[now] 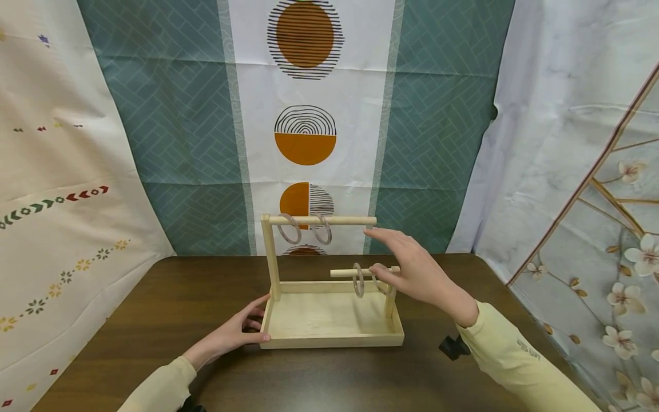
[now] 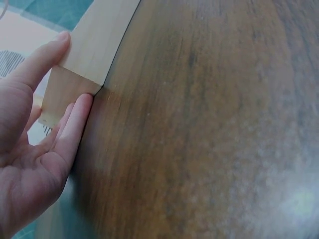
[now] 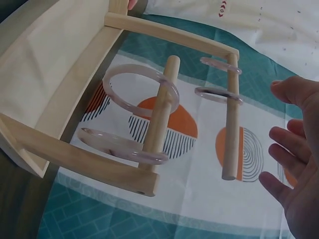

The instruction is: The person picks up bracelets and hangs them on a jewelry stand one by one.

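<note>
A pale wooden bangle stand [image 1: 332,343] has a shallow tray base and two bars on posts. My left hand [image 1: 234,333] grips the tray's left end, with the thumb [image 2: 47,55] on the front wall and fingers against the side wall. Two pale translucent bangles hang on the taller bar [image 1: 350,220]; two more, including this bangle [image 3: 159,158], hang on the shorter bar [image 3: 158,122]. Beside the taller bar's free end, my right hand [image 1: 419,272] hovers with fingers spread and nothing held. In the head view it partly covers the shorter bar's right end.
The stand sits on a dark brown wooden table [image 1: 329,377]. A patterned cloth [image 1: 309,91] hangs behind it, with more cloth at both sides. A black wrist mount [image 1: 454,347] shows under the right forearm.
</note>
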A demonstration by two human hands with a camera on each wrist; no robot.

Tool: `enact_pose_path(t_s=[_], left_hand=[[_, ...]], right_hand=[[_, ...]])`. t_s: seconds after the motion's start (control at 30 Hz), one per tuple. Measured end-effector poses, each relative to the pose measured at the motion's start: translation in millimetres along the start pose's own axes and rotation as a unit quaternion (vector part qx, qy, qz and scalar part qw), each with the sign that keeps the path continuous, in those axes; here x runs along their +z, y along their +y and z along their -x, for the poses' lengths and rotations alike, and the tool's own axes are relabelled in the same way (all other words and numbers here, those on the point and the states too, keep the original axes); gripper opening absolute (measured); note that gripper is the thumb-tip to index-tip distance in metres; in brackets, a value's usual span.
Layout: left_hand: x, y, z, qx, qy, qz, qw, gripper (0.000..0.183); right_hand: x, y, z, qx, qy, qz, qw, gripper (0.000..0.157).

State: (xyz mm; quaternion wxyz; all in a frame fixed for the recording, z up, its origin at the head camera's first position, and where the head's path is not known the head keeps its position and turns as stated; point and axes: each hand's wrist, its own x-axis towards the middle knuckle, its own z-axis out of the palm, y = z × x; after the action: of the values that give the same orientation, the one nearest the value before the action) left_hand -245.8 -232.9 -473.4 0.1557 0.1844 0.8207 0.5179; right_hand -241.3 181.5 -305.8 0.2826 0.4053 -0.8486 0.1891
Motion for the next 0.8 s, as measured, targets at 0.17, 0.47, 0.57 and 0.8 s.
enact_pose_path(t_s=[0.17, 0.47, 0.57, 0.8], left_hand=[[0.3, 4.5, 3.5, -0.002, -0.002, -0.002, 1.0000, 0.093], [-2.0, 44.9, 22.7, 0.046, 0.092, -0.167, 0.9805, 0.084], [-1.1, 63.1, 29.4, 0.104, 0.148, -0.268, 0.9462, 0.080], [4.6, 97.7, 49.2, 0.185, 0.211, -0.436, 0.8552, 0.086]], right_hand=[[-0.7, -2, 6, -0.008, 0.007, 0.007, 1.000, 0.069], [-6.6, -9, 28, -0.014, -0.004, 0.019, 1.000, 0.072], [-8.9, -14, 36, -0.012, -0.024, 0.027, 0.999, 0.074], [-11.5, -29, 55, -0.021, -0.059, 0.084, 0.995, 0.079]])
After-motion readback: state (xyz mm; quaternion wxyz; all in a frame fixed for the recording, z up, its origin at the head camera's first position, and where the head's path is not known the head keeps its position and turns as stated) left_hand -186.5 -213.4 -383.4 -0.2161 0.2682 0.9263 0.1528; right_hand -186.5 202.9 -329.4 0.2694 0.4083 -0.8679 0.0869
